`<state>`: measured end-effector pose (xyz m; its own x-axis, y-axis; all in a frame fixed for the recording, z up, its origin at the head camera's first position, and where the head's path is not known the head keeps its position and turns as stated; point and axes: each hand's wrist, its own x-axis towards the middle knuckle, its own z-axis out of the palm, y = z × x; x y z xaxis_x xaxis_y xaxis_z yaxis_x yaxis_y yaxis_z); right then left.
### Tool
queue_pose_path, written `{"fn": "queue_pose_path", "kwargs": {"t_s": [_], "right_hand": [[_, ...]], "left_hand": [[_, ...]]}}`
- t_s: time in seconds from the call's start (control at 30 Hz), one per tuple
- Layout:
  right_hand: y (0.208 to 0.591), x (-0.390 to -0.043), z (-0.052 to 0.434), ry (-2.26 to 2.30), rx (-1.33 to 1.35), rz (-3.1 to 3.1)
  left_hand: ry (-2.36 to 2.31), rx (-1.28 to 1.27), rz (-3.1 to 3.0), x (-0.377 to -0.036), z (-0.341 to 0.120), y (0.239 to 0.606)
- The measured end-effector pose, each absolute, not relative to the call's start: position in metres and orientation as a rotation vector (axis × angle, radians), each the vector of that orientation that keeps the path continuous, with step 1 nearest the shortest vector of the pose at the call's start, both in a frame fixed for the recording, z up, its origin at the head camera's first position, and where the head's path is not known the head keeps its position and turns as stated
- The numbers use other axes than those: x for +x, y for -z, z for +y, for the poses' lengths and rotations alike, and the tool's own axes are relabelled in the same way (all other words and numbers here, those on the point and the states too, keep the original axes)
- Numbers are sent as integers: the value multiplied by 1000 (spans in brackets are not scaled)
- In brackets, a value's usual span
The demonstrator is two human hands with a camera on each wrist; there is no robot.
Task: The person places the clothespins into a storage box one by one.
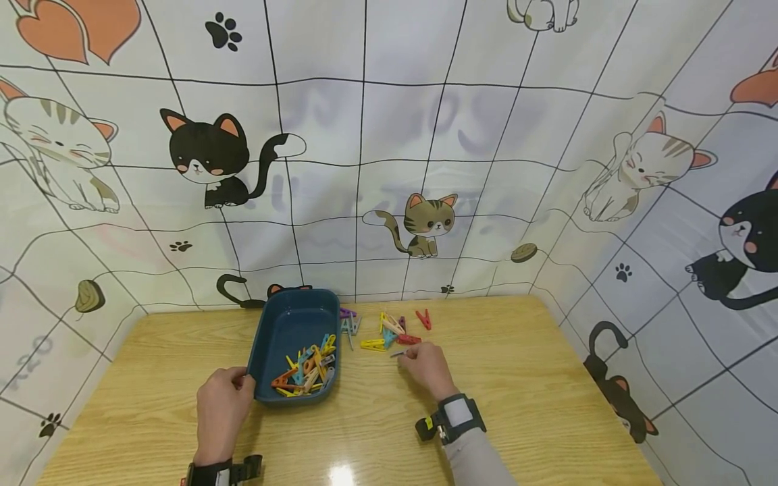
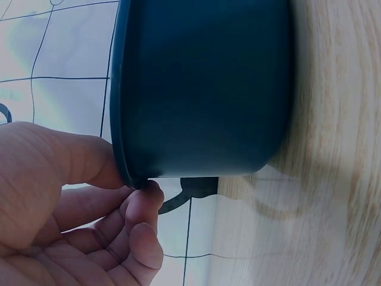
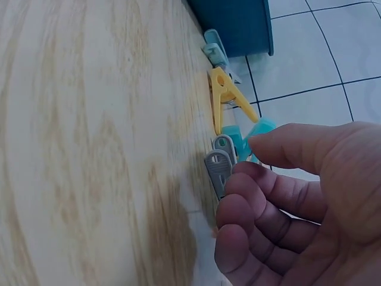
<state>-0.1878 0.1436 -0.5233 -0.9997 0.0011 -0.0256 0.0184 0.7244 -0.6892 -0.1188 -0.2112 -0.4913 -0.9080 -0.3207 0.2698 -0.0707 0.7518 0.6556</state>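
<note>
Grey plastic, a small clothes peg (image 3: 221,170) lies on the wooden table (image 1: 516,378) near the middle, and the right hand (image 1: 427,368) has reached it: in the right wrist view the curled fingertips (image 3: 245,182) touch its near end while the thumb stays just above, so the peg is touched rather than clearly pinched. Just beyond it lie a turquoise peg (image 3: 253,136) and a yellow peg (image 3: 226,98), part of a loose scatter of pegs (image 1: 392,329) spread toward the table's far edge, with a red peg (image 1: 423,318) at its right end.

To the left of the scatter stands a dark blue tray (image 1: 286,324), its far end close to the table's back edge; a heap of coloured pegs (image 1: 306,371) fills its near end. The left hand (image 1: 223,405) holds the tray's near left corner, thumb on the rim and fingers (image 2: 143,205) curled under the lip against the wall.

Behind and on both sides of the table hangs a white cloth (image 1: 389,135) printed with cats, paw marks and a black grid.
</note>
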Motion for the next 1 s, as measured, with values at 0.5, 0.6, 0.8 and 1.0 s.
{"fn": "queue_pose_path", "kwargs": {"t_s": [0.5,0.6,0.8,1.0], "right_hand": [[521,-184,138,1067,22,2921],[522,-185,136,1052,20,2933],[522,-186,134,1015,26,2956],[521,-186,132,969,49,2967]], "left_hand": [[965,296,-2593,-120,-211,491],[967,298,-2600,-120,-212,491],[962,302,-2611,-120,-212,491],[968,308,-2623,-119,-213,490]]}}
